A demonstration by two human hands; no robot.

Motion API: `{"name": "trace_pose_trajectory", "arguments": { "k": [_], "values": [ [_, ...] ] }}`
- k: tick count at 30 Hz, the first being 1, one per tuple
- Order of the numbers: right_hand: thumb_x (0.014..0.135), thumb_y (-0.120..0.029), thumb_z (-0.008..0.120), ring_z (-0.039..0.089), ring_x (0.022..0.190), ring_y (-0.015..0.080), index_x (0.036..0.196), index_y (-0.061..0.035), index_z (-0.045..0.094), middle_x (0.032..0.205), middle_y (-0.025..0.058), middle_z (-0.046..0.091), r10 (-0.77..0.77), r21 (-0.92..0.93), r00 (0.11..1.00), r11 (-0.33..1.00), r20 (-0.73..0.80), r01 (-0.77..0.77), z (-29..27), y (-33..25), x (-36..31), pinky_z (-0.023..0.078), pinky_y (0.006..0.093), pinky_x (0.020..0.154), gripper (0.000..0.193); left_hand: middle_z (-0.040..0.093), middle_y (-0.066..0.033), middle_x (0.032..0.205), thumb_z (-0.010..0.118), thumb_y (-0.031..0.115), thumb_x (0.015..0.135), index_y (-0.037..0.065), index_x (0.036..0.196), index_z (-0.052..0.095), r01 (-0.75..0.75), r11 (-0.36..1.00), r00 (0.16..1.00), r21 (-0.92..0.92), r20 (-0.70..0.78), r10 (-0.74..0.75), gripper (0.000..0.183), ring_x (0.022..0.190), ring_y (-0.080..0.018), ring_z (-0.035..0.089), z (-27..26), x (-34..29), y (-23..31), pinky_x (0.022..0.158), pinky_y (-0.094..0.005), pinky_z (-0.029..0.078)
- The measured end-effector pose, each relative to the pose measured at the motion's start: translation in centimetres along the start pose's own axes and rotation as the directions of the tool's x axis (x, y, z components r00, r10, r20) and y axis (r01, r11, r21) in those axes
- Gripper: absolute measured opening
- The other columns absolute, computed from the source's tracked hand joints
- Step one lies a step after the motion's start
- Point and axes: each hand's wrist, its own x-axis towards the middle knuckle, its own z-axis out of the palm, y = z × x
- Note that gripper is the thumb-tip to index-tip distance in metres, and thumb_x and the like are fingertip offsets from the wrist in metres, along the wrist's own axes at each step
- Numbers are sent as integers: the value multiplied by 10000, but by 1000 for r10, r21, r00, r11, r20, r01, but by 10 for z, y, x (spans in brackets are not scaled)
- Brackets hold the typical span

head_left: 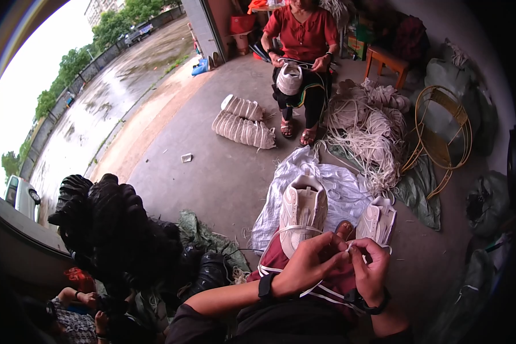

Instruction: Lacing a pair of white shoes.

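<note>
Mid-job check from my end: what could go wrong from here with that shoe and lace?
The left hand and right hand pinch a thin bit of white lace at their fingertips, so it might slip free. Neither hand steadies the pale shoe by the maroon cloth, so a tug could shift it. Slack strands below the hands might tangle.

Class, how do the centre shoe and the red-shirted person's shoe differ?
The centre shoe looks larger; the far shoe, smaller. Maroon cloth underlies the centre shoe; dark clothing, the far shoe. A co-worker's hands flank the far shoe; none grips the centre shoe. Both are pale.
</note>
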Motion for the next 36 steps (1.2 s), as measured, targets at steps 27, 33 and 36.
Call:
{"name": "trace_pose_trajectory", "arguments": {
  "k": [27,33,36],
  "values": [
    [873,-13,610,591,735,100,895,26,637,786,65,655,-35,-22,999,999,-17,35,-9,4,2,461,237,678,53,583,17,871,608,98,934,12,1011,531,-15,999,1000,36,8,15,140,785,-30,529,7,6,-5,658,-196,438],
    [877,-10,601,591,735,100,897,28,635,786,64,653,-18,-28,1000,999,-4,18,-8,2,1,463,239,680,54,587,13,885,607,103,935,15,1011,528,21,1000,1000,18,15,-22,141,809,-30,534,6,5,-4,671,-195,440],
    [878,-4,596,589,726,98,897,30,633,771,59,648,-12,-22,1000,1000,-10,11,-7,2,1,466,238,679,54,592,10,893,606,103,935,14,1013,524,8,1000,1000,19,16,-9,144,813,-32,539,5,5,-6,674,-196,442]
  ]
}}
